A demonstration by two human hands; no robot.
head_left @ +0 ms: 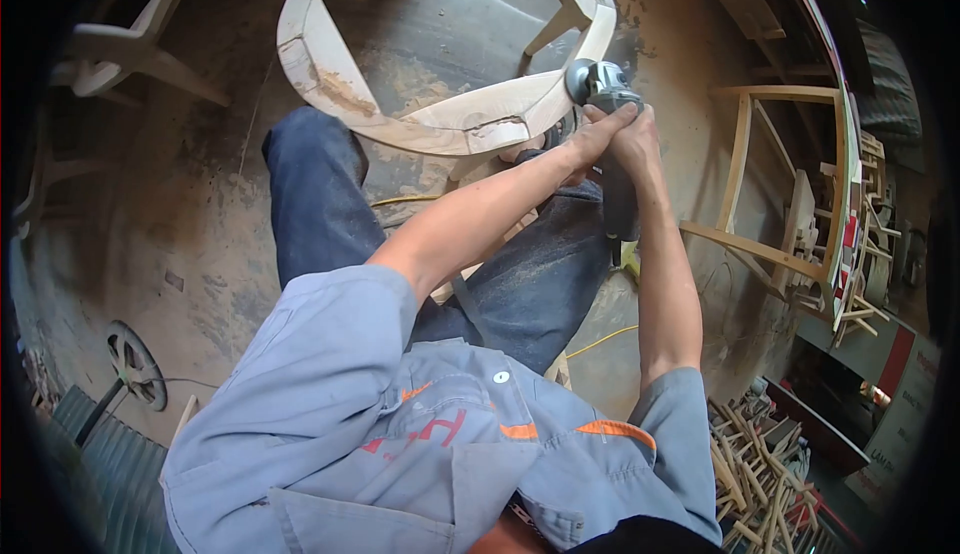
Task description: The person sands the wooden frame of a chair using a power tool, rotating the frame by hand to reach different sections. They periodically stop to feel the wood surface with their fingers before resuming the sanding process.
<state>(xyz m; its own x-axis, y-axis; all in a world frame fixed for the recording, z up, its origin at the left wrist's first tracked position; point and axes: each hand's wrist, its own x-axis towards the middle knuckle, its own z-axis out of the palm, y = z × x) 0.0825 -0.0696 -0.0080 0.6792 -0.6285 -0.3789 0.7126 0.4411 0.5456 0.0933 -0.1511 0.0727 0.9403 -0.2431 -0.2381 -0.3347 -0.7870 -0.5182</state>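
Two-handed work at one o'clock! The left hand's (597, 136) grip is closed around the angle grinder (620, 194) near its head, the right hand's (638, 137) grip clasped round it just beside. The grinder's disc (577, 82) sits right at the four-o'clock edge of the round wooden frame (420, 138), up at twelve; sticks (757, 469) lie heaped at four.

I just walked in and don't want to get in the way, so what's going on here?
A person is holding an angle grinder in both hands, the left hand and right hand close together near its head. Its disc is at the edge of a rounded wooden frame with legs, beyond the knees. One picture can't show whether the disc is spinning.
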